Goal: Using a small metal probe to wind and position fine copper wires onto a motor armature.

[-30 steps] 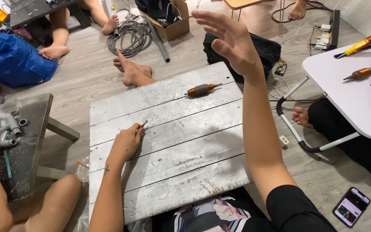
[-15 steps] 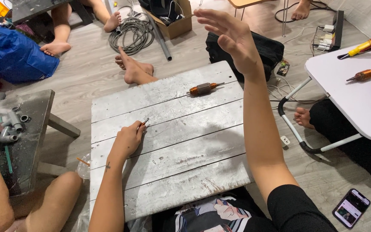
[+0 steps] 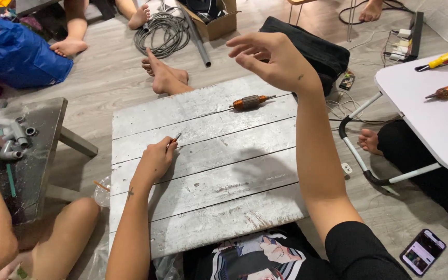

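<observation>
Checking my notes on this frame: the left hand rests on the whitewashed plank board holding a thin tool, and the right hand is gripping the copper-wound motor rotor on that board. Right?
Not quite. In the head view the right hand is raised, fingers spread, holding nothing; the copper-wound motor rotor lies untouched on the whitewashed plank board. The left hand does rest there holding a thin tool.

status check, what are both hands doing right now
Left hand on the board, pinching a thin tool. Right hand raised, open, empty. Rotor lies untouched at far edge. Nothing between.
</observation>
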